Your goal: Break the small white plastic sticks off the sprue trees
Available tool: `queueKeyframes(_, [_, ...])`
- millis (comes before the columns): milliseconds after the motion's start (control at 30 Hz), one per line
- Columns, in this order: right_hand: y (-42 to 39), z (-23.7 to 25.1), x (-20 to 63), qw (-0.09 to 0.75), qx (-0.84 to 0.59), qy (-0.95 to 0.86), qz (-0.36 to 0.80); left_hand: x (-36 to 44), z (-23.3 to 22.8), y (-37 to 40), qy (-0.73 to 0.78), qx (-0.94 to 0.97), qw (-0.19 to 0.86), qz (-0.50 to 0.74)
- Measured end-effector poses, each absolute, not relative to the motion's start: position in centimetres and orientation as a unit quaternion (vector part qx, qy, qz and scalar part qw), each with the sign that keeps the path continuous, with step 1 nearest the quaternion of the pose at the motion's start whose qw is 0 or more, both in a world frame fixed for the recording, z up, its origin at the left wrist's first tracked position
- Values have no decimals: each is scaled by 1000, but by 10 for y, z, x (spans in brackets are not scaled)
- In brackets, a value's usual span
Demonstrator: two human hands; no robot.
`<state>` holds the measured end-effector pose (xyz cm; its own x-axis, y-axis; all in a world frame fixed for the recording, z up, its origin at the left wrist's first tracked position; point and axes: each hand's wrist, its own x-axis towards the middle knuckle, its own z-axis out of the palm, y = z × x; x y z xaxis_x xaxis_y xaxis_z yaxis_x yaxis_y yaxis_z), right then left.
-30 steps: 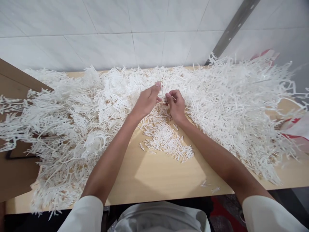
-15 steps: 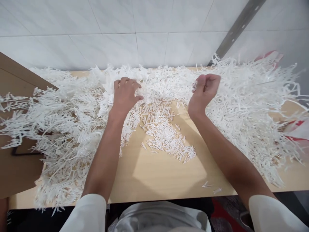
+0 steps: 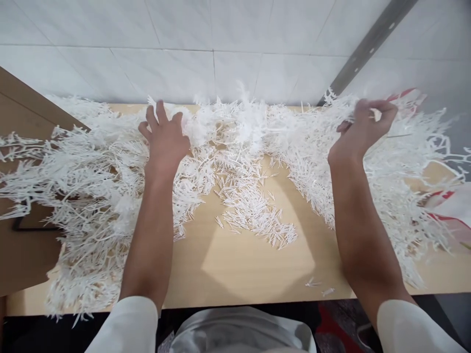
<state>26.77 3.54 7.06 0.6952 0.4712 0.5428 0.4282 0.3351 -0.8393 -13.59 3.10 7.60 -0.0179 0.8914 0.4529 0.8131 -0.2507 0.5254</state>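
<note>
My left hand is over the left part of a heap of white branching plastic strands, fingers spread and palm down, touching its top. My right hand is above the right-hand heap. Its fingers are bent, with the thumb and a fingertip together in a pinch; motion blur hides what, if anything, is between them. Between my forearms lies a loose scatter of short white sticks, running down from the heap onto the wooden tabletop.
A cardboard box stands at the left, partly under the strands. Red-and-white plastic bags lie at the right. A tiled wall and a slanted grey metal bar are behind the table. Small white bits lie near the front edge.
My left hand has moved left and its fingers have spread wider. My right hand has moved well to the right over the heap. Strands in the middle have shifted and blur with motion.
</note>
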Motion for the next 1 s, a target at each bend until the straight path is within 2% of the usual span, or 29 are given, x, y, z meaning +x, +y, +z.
queueKeyframes(100, [32,69,260,653,-634,-414,-19,-101,98,18,564,710,55,417])
queueKeyframes(200, [18,72,225,619,-598,-482,-163,-65,97,10,496,777,118,371])
queueKeyframes(233, [12,71,210,577,-578,-551,-169,-56,91,10,491,791,138,338])
queueKeyframes(300, [1,66,181,439,-547,-705,-104,-45,72,11,495,810,145,278])
queueKeyframes(367, [-4,55,160,314,-546,-776,-44,-41,54,12,472,840,143,227])
queueKeyframes(467, [-3,40,149,217,-575,-789,-19,-41,43,11,461,855,115,208])
queueKeyframes(600, [0,42,154,173,-604,-778,17,-40,51,10,485,852,97,170])
queueKeyframes(733, [-6,71,161,145,-590,-794,12,-42,56,12,562,815,77,121])
queueKeyframes(867, [-16,102,173,163,-552,-818,16,-52,61,19,615,771,53,157])
queueKeyframes(1000, [-21,116,186,235,-536,-809,-49,-69,73,24,623,735,93,251])
